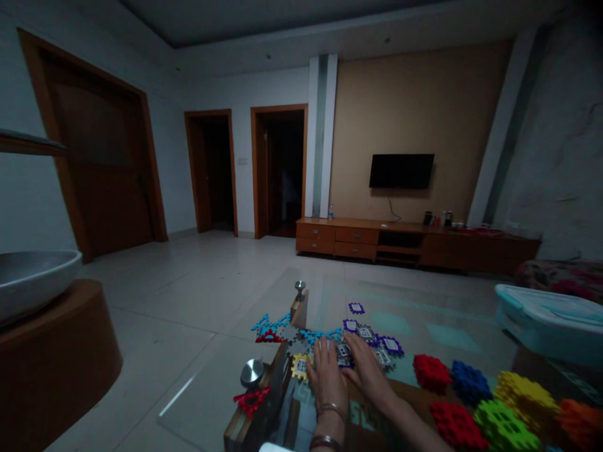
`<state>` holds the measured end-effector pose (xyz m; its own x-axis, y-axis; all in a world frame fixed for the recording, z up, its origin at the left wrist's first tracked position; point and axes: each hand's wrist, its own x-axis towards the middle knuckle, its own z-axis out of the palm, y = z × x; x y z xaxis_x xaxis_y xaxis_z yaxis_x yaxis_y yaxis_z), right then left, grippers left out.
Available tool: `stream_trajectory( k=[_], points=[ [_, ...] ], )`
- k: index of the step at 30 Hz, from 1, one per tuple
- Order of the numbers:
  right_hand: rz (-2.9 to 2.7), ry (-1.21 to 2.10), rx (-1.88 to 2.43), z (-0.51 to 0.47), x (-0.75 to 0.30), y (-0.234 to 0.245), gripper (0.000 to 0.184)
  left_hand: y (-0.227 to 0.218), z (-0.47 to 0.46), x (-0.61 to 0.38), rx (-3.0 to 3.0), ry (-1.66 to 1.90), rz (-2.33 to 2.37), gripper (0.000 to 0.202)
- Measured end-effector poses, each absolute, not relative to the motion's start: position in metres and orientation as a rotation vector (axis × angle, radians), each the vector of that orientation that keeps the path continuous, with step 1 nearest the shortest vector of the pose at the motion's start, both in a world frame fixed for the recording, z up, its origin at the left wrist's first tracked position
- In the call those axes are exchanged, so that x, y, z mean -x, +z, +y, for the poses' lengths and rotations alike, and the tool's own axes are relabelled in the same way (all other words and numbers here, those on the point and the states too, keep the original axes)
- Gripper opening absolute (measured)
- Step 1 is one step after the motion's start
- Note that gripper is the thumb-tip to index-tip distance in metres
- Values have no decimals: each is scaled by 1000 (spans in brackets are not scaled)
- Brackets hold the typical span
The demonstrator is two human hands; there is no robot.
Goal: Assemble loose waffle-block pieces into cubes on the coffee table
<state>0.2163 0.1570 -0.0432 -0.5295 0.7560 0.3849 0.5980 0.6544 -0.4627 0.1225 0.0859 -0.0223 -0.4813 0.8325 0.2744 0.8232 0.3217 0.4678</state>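
Note:
My left hand (328,371) lies palm down on the glass table, fingers stretched forward over flat toothed plastic tiles. Beside it my right hand (370,371) has thumb and fingers around a dark grey interlocking tile (344,355) with a purple tile edge against it. A yellow tile (300,366) touches the left side of my left hand. Light blue pieces (323,334) lie beyond my fingertips. Purple tiles (391,345) and a grey tile (366,333) spread to the right, partly joined. What lies under my palms is hidden.
Stacks of red (431,373), blue (471,382), yellow (525,398), green (505,424) and orange tiles (581,420) stand at right. A lidded plastic box (551,320) is behind them. Metal-knobbed table supports (252,371) lie left, near a red piece (253,400). A TV cabinet (355,238) stands beyond.

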Motion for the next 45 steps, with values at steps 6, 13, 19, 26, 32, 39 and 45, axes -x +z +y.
stream_trajectory(
  k=[6,13,19,26,32,39,45],
  points=[
    [-2396,444,1088,152,-204,-20,38,-17,81,-104,-1552,999,2483,41],
    [-2212,472,1083,141,-220,-12,33,-1,72,-104,-1470,1006,2545,27],
    [-2165,814,1145,121,-254,-22,37,-2,77,-102,-1556,956,2682,24],
    [-2187,435,1254,125,-248,-35,46,10,64,-98,-1538,1388,2434,26],
    [-2245,236,1473,159,-248,-32,54,10,54,-95,-1336,1507,2080,22],
    [-2328,215,1472,157,-262,-15,49,0,49,-112,-1391,1345,1844,18],
    [-2234,308,1398,157,-278,-12,46,3,51,-130,-1504,1258,1905,14]
  ],
)
